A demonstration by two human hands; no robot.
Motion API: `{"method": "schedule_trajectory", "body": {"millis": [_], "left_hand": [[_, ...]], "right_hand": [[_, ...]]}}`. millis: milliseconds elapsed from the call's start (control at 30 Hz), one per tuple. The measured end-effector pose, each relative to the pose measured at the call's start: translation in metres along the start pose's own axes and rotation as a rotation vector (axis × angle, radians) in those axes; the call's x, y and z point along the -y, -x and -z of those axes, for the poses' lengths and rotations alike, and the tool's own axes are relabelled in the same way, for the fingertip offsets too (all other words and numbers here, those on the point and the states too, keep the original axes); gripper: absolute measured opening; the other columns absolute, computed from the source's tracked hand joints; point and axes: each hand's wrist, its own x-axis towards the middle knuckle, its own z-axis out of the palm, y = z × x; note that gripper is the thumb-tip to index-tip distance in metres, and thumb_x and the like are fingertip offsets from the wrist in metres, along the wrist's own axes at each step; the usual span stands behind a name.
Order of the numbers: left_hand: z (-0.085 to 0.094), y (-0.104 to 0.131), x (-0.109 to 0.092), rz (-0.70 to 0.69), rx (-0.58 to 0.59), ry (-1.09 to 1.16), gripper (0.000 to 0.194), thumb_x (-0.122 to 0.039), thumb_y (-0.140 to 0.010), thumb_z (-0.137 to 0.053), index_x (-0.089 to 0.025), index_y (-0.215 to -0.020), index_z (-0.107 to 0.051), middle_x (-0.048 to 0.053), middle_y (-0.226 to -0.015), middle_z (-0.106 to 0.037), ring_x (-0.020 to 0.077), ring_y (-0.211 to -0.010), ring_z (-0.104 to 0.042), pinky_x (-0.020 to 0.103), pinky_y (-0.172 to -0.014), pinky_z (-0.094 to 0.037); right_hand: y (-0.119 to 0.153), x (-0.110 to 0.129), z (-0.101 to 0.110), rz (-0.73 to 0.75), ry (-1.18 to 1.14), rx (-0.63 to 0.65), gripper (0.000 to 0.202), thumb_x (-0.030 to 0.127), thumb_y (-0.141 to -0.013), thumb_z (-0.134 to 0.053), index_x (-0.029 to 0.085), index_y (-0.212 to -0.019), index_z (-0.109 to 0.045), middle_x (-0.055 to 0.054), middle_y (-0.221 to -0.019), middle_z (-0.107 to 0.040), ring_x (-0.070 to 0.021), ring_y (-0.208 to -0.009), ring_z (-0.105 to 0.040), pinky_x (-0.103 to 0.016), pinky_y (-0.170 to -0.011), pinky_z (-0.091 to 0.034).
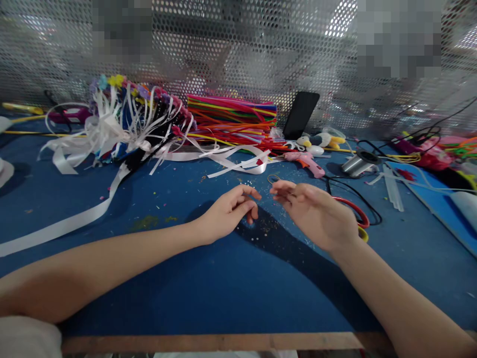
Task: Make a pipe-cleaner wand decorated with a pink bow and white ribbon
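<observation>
My left hand [229, 214] hovers over the middle of the blue table, its fingers loosely bent and apart, with nothing visible in it. Facing it across a small gap is my right hand [316, 211], palm turned inward and fingers stretched out; I see nothing held there either. Tiny white beads [255, 239] and scraps lie on the table beneath and between the hands. Scissors with red and yellow handles [363, 233] are partly hidden behind my right hand. A thin wire or cord loop [274, 178] lies just beyond its fingertips.
At the back are a bundle of coloured pipe cleaners [231, 119], a leaning phone [301, 115], a pink glue gun [306, 161] and a wire spool [359, 163]. White ribbons [85, 223] trail from a flowered pile at left. A perforated metal panel [253, 44] stands behind.
</observation>
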Motion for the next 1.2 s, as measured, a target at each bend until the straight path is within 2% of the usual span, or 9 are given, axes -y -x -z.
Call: {"method": "schedule_trajectory", "body": {"millis": [133,267,433,600,667,733,833,967,1200], "left_hand": [[0.002,0.0,0.001,0.01,-0.003,-0.159,0.019,-0.022,-0.099,-0.04,-0.016,-0.109,-0.056,0.001,-0.078,-0.062,0.0101,-0.066,-0.057,0.026,-0.066,-0.047],[0.004,0.004,0.0,0.041,-0.096,-0.303,0.024,-0.026,-0.101,-0.037,-0.017,-0.11,-0.058,0.003,-0.085,-0.063,0.0098,-0.064,-0.053,0.025,-0.06,-0.044],[0.002,0.008,-0.005,0.026,-0.241,-0.422,0.022,-0.024,-0.098,-0.043,-0.019,-0.105,-0.063,0.001,-0.09,-0.062,0.0087,-0.063,-0.048,0.024,-0.059,-0.041],[0.0,0.007,-0.009,-0.077,-0.136,-0.475,0.018,-0.026,-0.09,-0.058,-0.022,-0.101,-0.071,0.004,-0.112,-0.059,0.0057,-0.059,-0.042,0.024,-0.059,-0.041],[0.001,0.006,-0.01,-0.127,-0.109,-0.494,0.018,-0.025,-0.089,-0.059,-0.022,-0.1,-0.073,0.005,-0.116,-0.061,0.0087,-0.068,-0.051,0.027,-0.067,-0.046],[0.001,0.007,-0.01,-0.192,-0.111,-0.536,0.017,-0.024,-0.089,-0.06,-0.023,-0.099,-0.073,0.005,-0.116,-0.064,0.0161,-0.092,-0.059,0.034,-0.085,-0.048],[0.001,0.007,-0.009,-0.261,-0.111,-0.593,0.013,-0.031,-0.088,-0.067,-0.024,-0.098,-0.074,0.004,-0.111,-0.069,0.0214,-0.11,-0.058,0.041,-0.101,-0.041],[0.001,0.007,-0.007,-0.241,-0.147,-0.563,0.026,-0.041,-0.084,-0.074,-0.027,-0.105,-0.074,0.002,-0.103,-0.074,0.0206,-0.102,-0.061,0.038,-0.096,-0.044],[0.005,0.006,-0.002,-0.211,-0.173,-0.37,0.015,-0.036,-0.085,-0.073,-0.027,-0.094,-0.08,0.003,-0.093,-0.078,0.019,-0.094,-0.067,0.035,-0.091,-0.05]], "right_hand": [[-0.003,0.009,0.008,-0.005,-0.133,-0.121,0.038,0.045,-0.087,-0.054,0.024,-0.058,-0.04,-0.003,-0.072,-0.054,-0.0225,-0.081,-0.059,-0.047,-0.09,-0.051],[-0.006,0.012,0.011,0.008,0.027,-0.21,0.039,0.057,-0.091,-0.04,0.026,-0.068,-0.045,-0.001,-0.065,-0.039,-0.0179,-0.059,-0.039,-0.039,-0.064,-0.046],[-0.003,0.004,-0.003,-0.081,0.029,-0.148,0.019,0.039,-0.081,-0.066,0.027,-0.091,-0.055,0.003,-0.067,-0.046,-0.0122,-0.054,-0.032,-0.029,-0.053,-0.032],[0.003,-0.006,-0.014,-0.062,0.042,-0.093,0.024,0.034,-0.083,-0.072,0.026,-0.09,-0.05,0.005,-0.07,-0.056,-0.0096,-0.055,-0.036,-0.026,-0.054,-0.03],[0.005,-0.008,-0.017,-0.059,0.061,-0.11,0.027,0.036,-0.083,-0.072,0.026,-0.091,-0.048,0.005,-0.07,-0.057,-0.0094,-0.055,-0.038,-0.026,-0.053,-0.031],[0.006,-0.009,-0.019,-0.04,0.068,-0.148,0.029,0.036,-0.082,-0.072,0.026,-0.091,-0.046,0.005,-0.07,-0.059,-0.0092,-0.055,-0.041,-0.026,-0.054,-0.034],[0.007,-0.012,-0.022,-0.051,0.091,-0.214,0.034,0.037,-0.079,-0.074,0.025,-0.09,-0.045,0.004,-0.071,-0.063,-0.0085,-0.054,-0.045,-0.025,-0.054,-0.037],[0.011,-0.017,-0.025,-0.152,0.159,-0.189,0.04,0.042,-0.076,-0.077,0.023,-0.088,-0.044,0.005,-0.066,-0.063,-0.0085,-0.049,-0.051,-0.024,-0.051,-0.039],[0.013,-0.025,-0.026,-0.208,0.257,-0.043,0.037,0.042,-0.079,-0.074,0.022,-0.082,-0.043,0.003,-0.069,-0.066,-0.0095,-0.047,-0.057,-0.024,-0.049,-0.043]]}}
